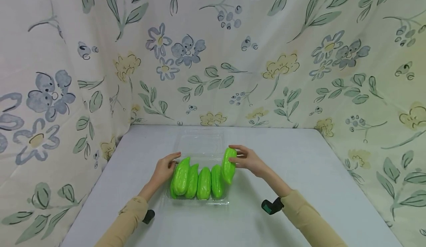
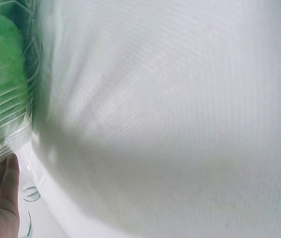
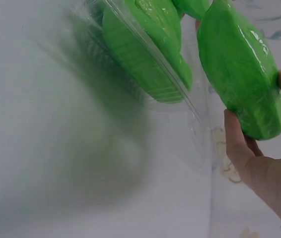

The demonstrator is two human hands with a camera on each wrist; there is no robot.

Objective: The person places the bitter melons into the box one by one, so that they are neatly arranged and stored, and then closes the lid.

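Note:
A glossy, bright-green, elongated gourd-like piece (image 1: 228, 165) with a pointed end is pinched by my right hand (image 1: 247, 161). It hangs over the right end of a clear plastic box (image 1: 217, 202), and its pointed end faces down in the head view. Several similar green pieces (image 1: 204, 184) lie side by side in the box, the leftmost partly stacked. At the box's left end is my left hand (image 1: 165, 168). In the left wrist view its fairly straight fingers (image 2: 10, 181) touch the box's ribbed outer wall (image 2: 11, 111). The left thumb is hidden there.
The box's transparent lid (image 1: 199, 143) lies folded back behind it. Everything rests on a white-covered table (image 1: 293, 158). Flower-patterned cloth (image 1: 213, 54) hangs behind the table and along both sides.

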